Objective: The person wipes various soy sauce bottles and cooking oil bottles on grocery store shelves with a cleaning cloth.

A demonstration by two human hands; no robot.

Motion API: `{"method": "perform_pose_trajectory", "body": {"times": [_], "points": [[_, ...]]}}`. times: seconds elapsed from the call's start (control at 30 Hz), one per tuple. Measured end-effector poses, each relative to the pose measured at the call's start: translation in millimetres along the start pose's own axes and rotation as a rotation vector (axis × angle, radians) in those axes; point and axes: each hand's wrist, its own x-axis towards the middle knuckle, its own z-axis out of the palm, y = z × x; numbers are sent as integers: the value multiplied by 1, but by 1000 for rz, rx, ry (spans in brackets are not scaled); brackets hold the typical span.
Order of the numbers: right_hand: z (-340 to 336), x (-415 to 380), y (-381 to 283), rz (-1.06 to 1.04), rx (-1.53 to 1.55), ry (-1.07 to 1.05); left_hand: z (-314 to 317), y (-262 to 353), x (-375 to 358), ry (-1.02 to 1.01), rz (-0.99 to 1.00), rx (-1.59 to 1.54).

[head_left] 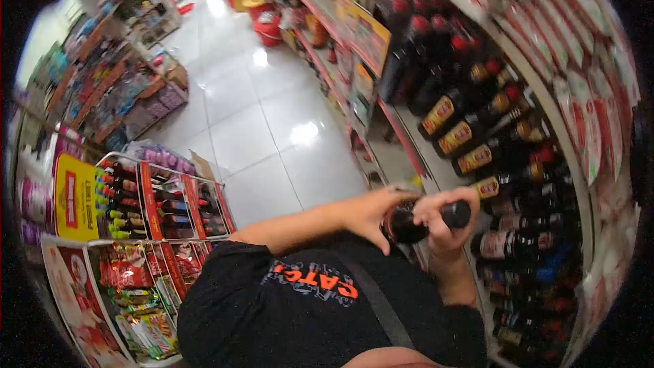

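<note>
A dark bottle point(407, 223) with a black cap point(456, 215) is held between my two hands, in front of my chest and close to the shelf. My left hand point(371, 215) curves around the bottle's body, thumb spread along the near side. Around the neck, just below the cap, the fingers of my right hand point(444, 225) are wrapped. Most of the label is hidden by my hands. Just beyond my right hand, dark bottles with yellow labels point(475, 158) line the shelf.
Shelves of bottles point(511, 242) run along my right, with white and red packets point(579, 109) beyond them. On my left stands a wire rack point(153, 197) of bottles and snack packets. A tiled aisle point(259, 129) leads forward past a red bucket point(268, 27).
</note>
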Motion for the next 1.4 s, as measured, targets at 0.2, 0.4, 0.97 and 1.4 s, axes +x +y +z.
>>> {"method": "perform_pose_trajectory", "body": {"times": [0.2,0.4,0.97,1.4], "points": [[9,4,-13,-38,-100,-50,-1,3,9,-59,-114,-91],[-15,24,4,177,43,-217,2,-3,5,137,-69,-512],[-24,-42,44,281,-480,-321,18,-21,-22,489,-387,-1284],[-32,-4,59,-70,-334,29,25,-1,4,286,-355,-1077]]}}
